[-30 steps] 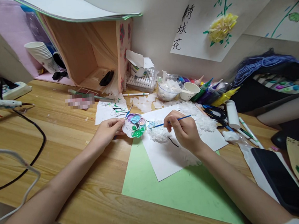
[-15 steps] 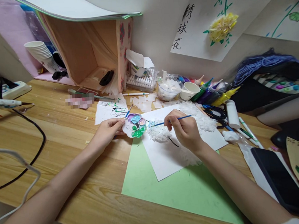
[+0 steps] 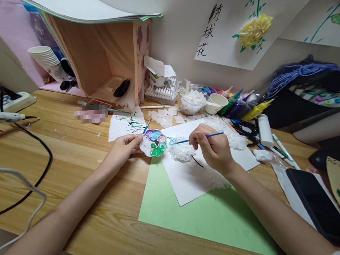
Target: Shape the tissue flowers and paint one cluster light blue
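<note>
centre frame, the right hand [image 3: 211, 146] pinches the fine paintbrush [image 3: 184, 141]; best dab lightly over the white petal cluster [image 3: 182, 154], the left hand [image 3: 126, 147] gripping the flower-shaped palette [image 3: 146, 148] close by.

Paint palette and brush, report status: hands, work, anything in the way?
Left hand holding flower-shaped palette. Right hand gripping blue brush, tip at white ruffled cluster, contact unclear. Palette close beside cluster; nothing seen blocking tip.
</note>
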Demonstrator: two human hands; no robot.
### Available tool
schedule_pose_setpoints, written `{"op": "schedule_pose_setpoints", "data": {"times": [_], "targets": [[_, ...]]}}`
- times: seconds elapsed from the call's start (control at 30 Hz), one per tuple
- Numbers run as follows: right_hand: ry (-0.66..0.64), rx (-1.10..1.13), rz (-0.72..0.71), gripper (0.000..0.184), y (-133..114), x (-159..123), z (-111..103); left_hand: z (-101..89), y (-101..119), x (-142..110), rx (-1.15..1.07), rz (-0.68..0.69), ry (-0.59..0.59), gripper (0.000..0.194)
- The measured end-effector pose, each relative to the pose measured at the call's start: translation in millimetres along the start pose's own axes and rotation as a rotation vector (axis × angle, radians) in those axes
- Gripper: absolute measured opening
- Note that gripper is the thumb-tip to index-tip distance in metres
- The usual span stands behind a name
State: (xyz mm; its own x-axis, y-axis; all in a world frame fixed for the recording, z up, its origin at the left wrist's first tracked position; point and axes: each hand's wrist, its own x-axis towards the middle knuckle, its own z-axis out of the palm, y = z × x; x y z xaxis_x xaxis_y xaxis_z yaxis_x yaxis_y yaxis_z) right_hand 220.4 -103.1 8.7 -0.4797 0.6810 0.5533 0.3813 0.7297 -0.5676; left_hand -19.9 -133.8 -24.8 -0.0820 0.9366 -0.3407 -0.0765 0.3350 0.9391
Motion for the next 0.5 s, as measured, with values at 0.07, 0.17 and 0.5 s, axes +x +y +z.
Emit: {"op": "schedule_pose_setpoints", "data": {"times": [0.07,0.17,0.5], "targets": [[-0.019,-0.008,-0.016,0.032,-0.4,0.2,0.0,-0.4,-0.7,0.2,0.000,0.003,-0.004,0.033],[-0.007,-0.022,-0.020,0.031,-1.1,0.6,0.0,-0.2,-0.2,-0.3,0.005,0.005,-0.009,0.033],[-0.014,-0.024,-0.058,0.030,-1.3,0.4,-1.7,0.2,0.0,-0.3,0.008,0.012,-0.010,0.032]]}}
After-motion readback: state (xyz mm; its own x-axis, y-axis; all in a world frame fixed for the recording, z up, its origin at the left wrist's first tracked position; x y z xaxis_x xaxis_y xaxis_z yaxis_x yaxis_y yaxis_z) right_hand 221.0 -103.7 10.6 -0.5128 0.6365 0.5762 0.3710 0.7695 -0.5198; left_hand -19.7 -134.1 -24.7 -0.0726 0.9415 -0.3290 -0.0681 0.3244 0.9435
